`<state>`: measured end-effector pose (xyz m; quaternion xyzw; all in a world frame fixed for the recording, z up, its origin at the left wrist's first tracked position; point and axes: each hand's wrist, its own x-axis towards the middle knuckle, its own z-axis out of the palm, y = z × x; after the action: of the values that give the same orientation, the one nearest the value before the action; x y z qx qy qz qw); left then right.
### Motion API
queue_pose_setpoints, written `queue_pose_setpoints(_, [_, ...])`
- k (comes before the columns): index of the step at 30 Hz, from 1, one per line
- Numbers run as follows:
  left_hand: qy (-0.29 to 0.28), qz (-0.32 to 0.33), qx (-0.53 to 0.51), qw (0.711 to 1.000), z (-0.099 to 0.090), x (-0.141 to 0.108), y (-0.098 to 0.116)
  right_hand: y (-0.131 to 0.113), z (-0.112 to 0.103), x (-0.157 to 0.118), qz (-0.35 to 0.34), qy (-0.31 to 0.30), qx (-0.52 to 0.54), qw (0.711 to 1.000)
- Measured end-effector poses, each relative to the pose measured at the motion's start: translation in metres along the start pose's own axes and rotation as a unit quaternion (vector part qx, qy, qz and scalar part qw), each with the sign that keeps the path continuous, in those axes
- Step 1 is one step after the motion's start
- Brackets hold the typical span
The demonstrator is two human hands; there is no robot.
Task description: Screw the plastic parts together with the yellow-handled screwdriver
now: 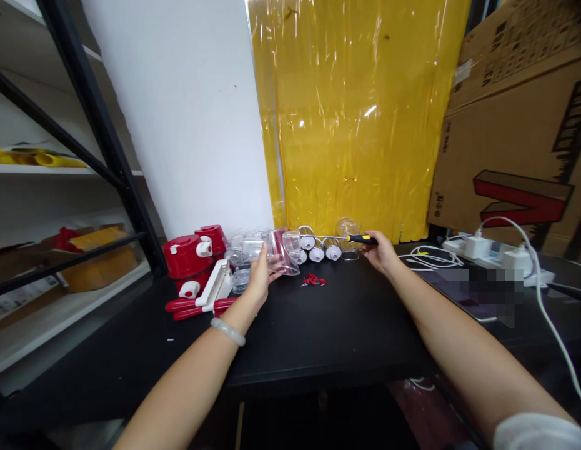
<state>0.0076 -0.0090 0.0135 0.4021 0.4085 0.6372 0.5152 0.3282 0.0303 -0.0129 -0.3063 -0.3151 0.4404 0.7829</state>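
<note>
My left hand (pixel 261 274) is closed around a clear plastic container with a red part (pixel 283 251), tipped on its side above the black table. In my right hand (pixel 380 252) is a screwdriver (pixel 360 239) with a black and yellow handle, gripped at the handle. Its long shaft points left, and the tip reaches the container's open end; whether it touches anything inside is too small to tell. On the table below lies a small pile of red pieces (pixel 313 280). White-ended cylinders (pixel 317 253) are stacked just behind, beside a clear round cup (pixel 349 232).
Red housings with white knobs (pixel 182 256), a white part with red handles (pixel 215 287) and more clear containers (pixel 242 281) stand at the left on the black table (pixel 318 337). To the right are a tablet (pixel 452 294), white cables and chargers (pixel 478 245), and a large cardboard box (pixel 501 137).
</note>
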Motion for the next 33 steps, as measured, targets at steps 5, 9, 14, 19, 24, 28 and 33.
queue_pose_setpoints(5, [-0.002, 0.003, 0.002, 1.0, 0.0004, 0.0001, -0.0004, -0.001, -0.0013, -0.0001, 0.013, 0.005, 0.009, 1.0])
queue_pose_setpoints(9, [0.004, 0.001, 0.0, 1.0, 0.0002, 0.0005, -0.0006, 0.0003, 0.0001, -0.0029, -0.003, 0.007, -0.027, 1.0])
queue_pose_setpoints(14, [0.007, 0.0, 0.001, 1.0, 0.0001, 0.0002, 0.0003, 0.001, 0.0022, -0.0052, -0.024, -0.012, -0.046, 0.999])
queue_pose_setpoints(19, [0.001, 0.0, -0.002, 1.0, 0.0005, -0.0001, 0.0002, -0.0012, 0.0029, -0.0035, 0.004, 0.007, -0.001, 1.0])
queue_pose_setpoints(24, [0.003, 0.0, 0.001, 1.0, -0.0001, 0.0003, -0.0001, 0.0, 0.0008, -0.0033, 0.011, 0.01, -0.022, 1.0])
queue_pose_setpoints(28, [0.003, 0.004, 0.004, 1.0, -0.0012, 0.0023, -0.0004, 0.0024, 0.0002, -0.0039, -0.004, -0.005, -0.056, 0.998])
queue_pose_setpoints(33, [0.001, 0.001, 0.001, 1.0, -0.0012, 0.0036, -0.0014, 0.0019, 0.0011, -0.0016, 0.004, 0.0, -0.014, 1.0])
